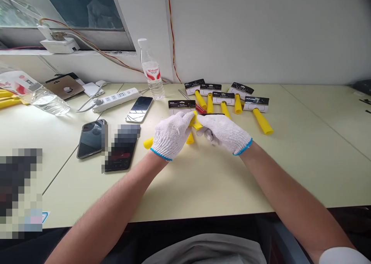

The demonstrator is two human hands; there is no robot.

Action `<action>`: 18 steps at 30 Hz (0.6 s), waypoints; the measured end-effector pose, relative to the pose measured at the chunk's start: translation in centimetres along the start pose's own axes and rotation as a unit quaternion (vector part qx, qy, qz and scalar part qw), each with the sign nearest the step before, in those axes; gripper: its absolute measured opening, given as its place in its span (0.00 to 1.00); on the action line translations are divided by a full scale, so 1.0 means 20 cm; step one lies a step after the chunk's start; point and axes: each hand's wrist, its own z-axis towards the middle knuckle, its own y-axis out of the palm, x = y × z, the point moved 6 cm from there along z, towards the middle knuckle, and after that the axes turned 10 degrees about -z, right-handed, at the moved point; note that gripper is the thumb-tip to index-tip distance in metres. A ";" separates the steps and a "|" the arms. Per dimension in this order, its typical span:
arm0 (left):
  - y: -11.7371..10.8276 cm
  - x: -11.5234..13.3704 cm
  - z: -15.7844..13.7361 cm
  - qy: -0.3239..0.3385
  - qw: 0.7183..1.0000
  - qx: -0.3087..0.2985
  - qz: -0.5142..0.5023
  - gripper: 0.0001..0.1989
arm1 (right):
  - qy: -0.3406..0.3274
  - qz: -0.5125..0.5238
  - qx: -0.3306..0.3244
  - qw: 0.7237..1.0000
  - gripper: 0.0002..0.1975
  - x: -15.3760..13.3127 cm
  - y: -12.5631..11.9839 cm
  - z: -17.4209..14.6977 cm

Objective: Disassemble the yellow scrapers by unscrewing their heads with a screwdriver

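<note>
Both my hands wear white knit gloves with blue cuffs and meet above the table. My left hand is closed around a yellow-handled tool; the handle end sticks out to its left, and a flat yellow part shows between the hands. My right hand is closed at that end, with the thin dark edge of a card along its top; the fingers hide most of it. Just behind lies a packaged yellow tool with a black-and-white card. Several more yellow-handled tools with such cards lie beyond my right hand.
A red-handled screwdriver lies among the packages. A water bottle stands by the wall; another bottle lies at left. Near my left arm are a power strip, a white phone, and a dark phone beside a partly blurred one.
</note>
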 end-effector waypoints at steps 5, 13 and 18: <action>-0.05 -0.08 0.02 -0.043 0.992 0.058 -0.102 0.16 | -0.119 -0.158 0.044 0.979 0.28 -0.05 -0.15 -0.05; -0.10 -0.23 0.02 -0.252 0.912 0.001 -0.324 0.15 | -0.032 -0.504 -0.038 0.862 0.13 0.10 -0.15 -0.06; -0.06 -0.23 -0.01 -0.303 0.845 -0.058 -0.438 0.09 | -0.070 -0.529 -0.040 0.845 0.08 0.13 -0.10 -0.03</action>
